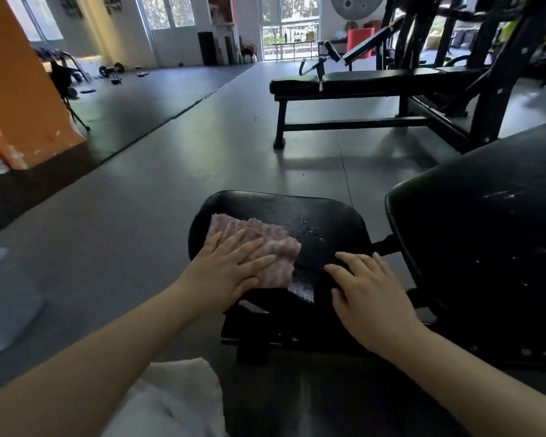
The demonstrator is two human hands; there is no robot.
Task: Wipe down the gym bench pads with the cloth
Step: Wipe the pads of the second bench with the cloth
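A pink, ribbed cloth [265,244] lies flat on the left half of the black seat pad [322,222] of the gym bench in front of me. My left hand [224,272] presses flat on the cloth with straight, spread fingers. My right hand [369,291] rests with straight fingers on the pad's near right edge, apart from the cloth. Water droplets dot the pad's bare right part. The larger black back pad [486,234] rises to the right, also speckled with drops.
A second black flat bench [360,83] stands further back on the grey rubber floor, with a rack frame [492,74] at the right. An orange pillar [16,89] is at the left. A white cloth [177,395] lies on my lap. A grey box [4,298] sits at the left edge.
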